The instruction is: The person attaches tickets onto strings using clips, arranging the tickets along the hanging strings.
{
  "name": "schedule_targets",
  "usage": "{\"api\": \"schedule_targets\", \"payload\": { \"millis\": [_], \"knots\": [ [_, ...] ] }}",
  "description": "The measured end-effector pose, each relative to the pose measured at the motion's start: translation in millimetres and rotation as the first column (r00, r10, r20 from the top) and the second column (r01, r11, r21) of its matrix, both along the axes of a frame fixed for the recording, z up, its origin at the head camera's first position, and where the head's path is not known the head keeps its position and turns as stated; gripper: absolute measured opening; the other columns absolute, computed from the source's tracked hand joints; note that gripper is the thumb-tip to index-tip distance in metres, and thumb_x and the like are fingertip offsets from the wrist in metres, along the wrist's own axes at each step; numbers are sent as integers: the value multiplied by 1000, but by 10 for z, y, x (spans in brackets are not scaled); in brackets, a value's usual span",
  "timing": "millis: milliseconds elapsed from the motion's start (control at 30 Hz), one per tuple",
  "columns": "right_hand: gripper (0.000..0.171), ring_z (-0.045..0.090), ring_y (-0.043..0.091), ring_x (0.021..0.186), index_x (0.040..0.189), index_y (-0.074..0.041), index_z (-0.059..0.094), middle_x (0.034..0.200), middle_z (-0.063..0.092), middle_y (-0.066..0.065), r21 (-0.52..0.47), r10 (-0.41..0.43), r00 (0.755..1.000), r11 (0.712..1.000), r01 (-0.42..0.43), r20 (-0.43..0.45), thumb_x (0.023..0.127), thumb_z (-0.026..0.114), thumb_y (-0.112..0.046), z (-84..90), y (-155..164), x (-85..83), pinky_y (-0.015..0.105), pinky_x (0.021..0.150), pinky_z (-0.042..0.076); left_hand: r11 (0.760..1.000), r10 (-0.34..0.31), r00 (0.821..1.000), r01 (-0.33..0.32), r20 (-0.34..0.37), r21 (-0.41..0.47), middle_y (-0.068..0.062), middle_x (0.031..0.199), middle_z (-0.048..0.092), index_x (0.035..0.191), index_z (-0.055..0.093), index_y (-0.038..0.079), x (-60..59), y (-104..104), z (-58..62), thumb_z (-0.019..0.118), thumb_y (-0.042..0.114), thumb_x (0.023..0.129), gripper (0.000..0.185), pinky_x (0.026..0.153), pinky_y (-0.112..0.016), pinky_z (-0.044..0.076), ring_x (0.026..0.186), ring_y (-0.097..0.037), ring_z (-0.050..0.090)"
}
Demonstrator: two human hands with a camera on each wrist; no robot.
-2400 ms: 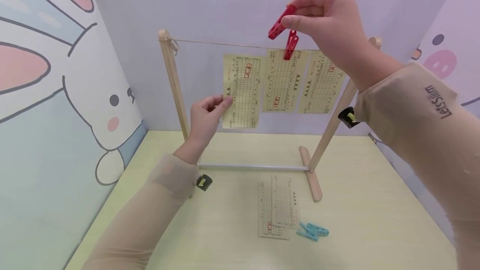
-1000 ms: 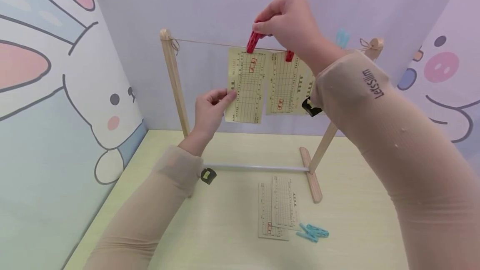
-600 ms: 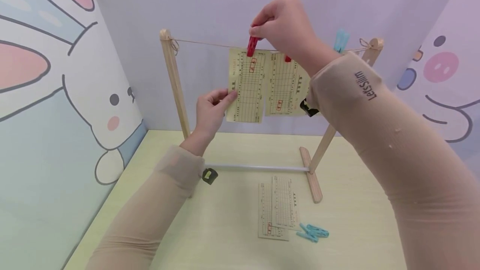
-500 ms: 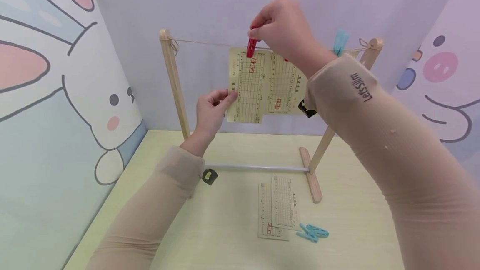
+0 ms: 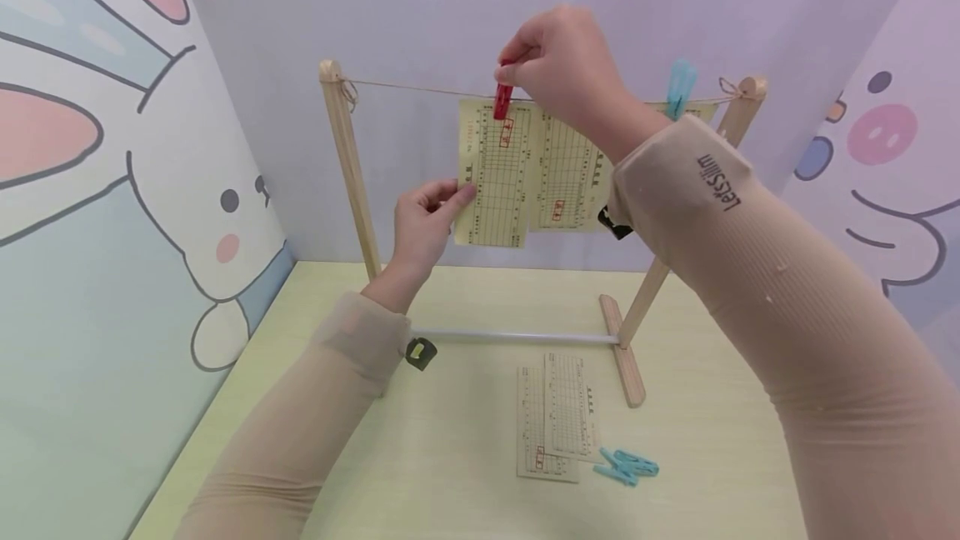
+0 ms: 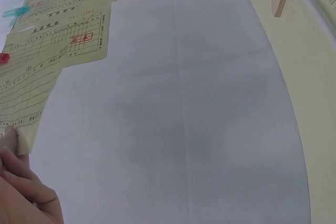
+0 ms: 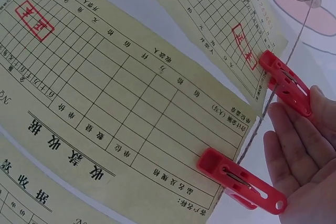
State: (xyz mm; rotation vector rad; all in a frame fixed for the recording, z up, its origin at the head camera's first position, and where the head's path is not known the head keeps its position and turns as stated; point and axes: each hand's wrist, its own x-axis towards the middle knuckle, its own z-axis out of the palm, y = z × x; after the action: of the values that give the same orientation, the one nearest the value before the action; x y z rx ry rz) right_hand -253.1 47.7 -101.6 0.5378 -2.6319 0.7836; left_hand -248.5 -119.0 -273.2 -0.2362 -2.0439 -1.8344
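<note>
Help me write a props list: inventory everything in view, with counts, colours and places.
Table: one, yellowish, low in view
Stand: one, brown, on table
String: one, tan, tied between posts
Hanging slips: three, yellowish, along string
Loose slips: at least two, yellowish, overlapping on table
Red clips: two, red, atop left and middle hanging slips
Blue clips: at least three, blue, one atop right hanging slip, others beside loose slips
Cartoon panels: two, pastel, left and right
Back wall: one, lilac, behind stand
Wrist pieces: two, black, at wrists
Sleeves: two, beige, both arms
Left hand: one, pinching left hanging slip
Right hand: one, pinching left red clip
</note>
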Motion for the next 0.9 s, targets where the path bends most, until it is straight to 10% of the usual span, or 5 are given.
{"api": "schedule_targets", "payload": {
  "millis": [900],
  "knots": [
    [41, 62, 18, 114, 136, -14, 60, 128, 68, 4, 158, 43, 999, 987, -39, -23, 101, 55, -36, -45, 51, 38, 36, 94, 48, 1000, -1, 1000, 0, 4, 9, 11, 80, 68, 104, 75, 6, -18, 3, -22, 73, 29, 91, 27, 54, -18, 38, 65, -8, 48]
  ]
}}
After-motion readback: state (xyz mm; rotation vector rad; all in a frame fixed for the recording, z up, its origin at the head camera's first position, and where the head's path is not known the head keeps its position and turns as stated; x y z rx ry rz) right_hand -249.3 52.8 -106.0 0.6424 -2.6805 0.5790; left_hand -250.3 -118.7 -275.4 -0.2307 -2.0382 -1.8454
